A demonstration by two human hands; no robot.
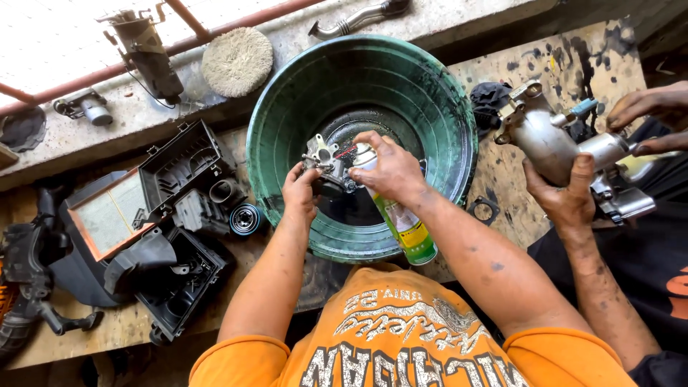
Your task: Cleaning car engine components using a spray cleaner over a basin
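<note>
Head view, looking down over an orange shirt [401, 337]. Left hand [301, 192] clamped around a small metal carburettor [326, 166], held inside a big green basin [444, 129] on the worn wooden tabletop [566, 50]. Right hand [387, 168] closed on a spray can [398, 215] with a green and yellow body, forefinger on top of the cap, thin red nozzle tube reaching to the carburettor. Dark liquid pooled at the basin's bottom beneath both hands. Left of the basin, a black air-filter housing [183, 168] with an orange-edged filter panel [107, 215] beside it, and a small round black part [245, 218] just by the rim. Along the concrete ledge behind: a round buffing pad [236, 61]. At right, another person's hand [566, 197] gripping a larger silver metal assembly [552, 140]; a second hand [656, 107] touching its far end.
</note>
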